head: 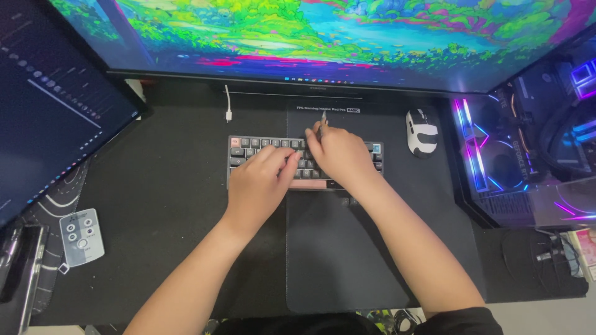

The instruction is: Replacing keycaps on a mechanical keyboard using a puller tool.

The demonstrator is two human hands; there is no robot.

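Nearest to us, our bare forearms reached out over a smooth dark mouse pad [347,260] that lay flat on the black, matte-covered table [174,186]. At the near left edge sat a small pale grey remote [82,237], flat and rounded at the corners, with round buttons. Further out, our left hand [261,181] rested on the compact keyboard [248,155], a low rectangular board with dark grey square keycaps, one pinkish key at its top left corner and a pale pink bar along its near row; the fingers [282,162] were curled close together, pressing down on keys near the middle. Our right hand [338,155] lay over the right half of the same keyboard, its fingers pinched narrowly around a thin metallic tool [323,119], whose slim shaft stood up past the fingertips at the board's far edge. To the right, well apart from the hands, lay a glossy white and black mouse [421,131]. Beyond it stood a glass-sided computer case [528,161], which held glowing pink and blue fans. Farthest off, a wide monitor [323,37] showed bright green and blue artwork.
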